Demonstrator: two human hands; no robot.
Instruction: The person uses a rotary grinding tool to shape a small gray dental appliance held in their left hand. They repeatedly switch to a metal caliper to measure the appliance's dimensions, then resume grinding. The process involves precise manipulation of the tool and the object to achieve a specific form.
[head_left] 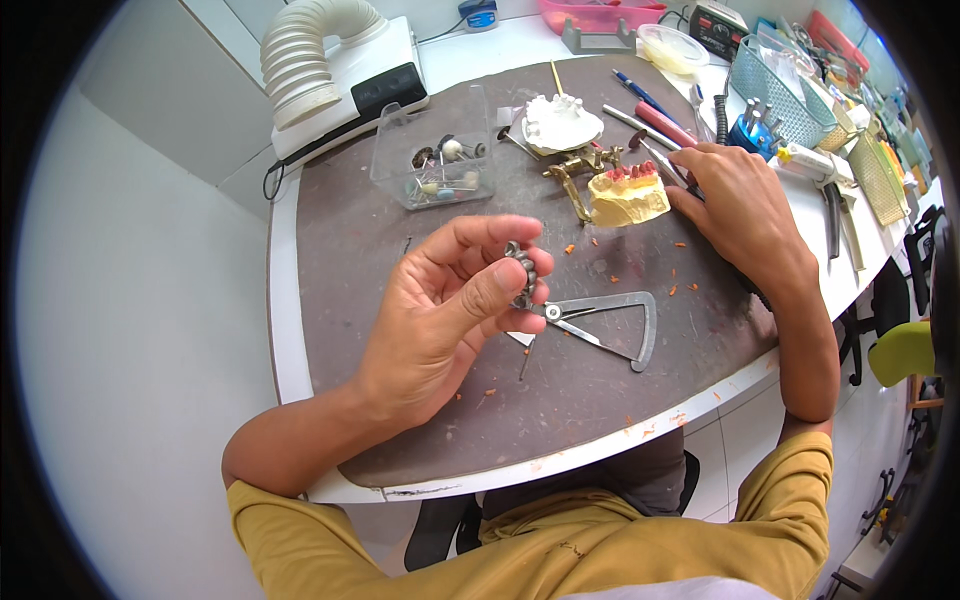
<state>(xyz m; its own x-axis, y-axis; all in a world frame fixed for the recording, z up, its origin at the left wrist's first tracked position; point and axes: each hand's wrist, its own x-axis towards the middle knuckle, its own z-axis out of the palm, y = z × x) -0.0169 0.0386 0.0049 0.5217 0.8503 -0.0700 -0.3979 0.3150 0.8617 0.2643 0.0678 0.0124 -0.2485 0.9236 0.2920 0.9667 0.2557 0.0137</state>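
Above the middle of the desk, my left hand pinches a grey metal dental bridge between thumb and fingertips. Over at the right, my right hand is closed around a silver rotary handpiece; a small brown disc sits at its tip. Just left of that hand stands a yellow dental model with red teeth, beside a brass articulator. A metal caliper lies under and to the right of my left hand, part of it hidden by the fingers.
A clear box of polishing burs stands left of a white plaster model. Behind it is a suction unit with a ribbed hose. A red-handled tool, a blue bur stand and baskets crowd the right. Orange crumbs dot the mat.
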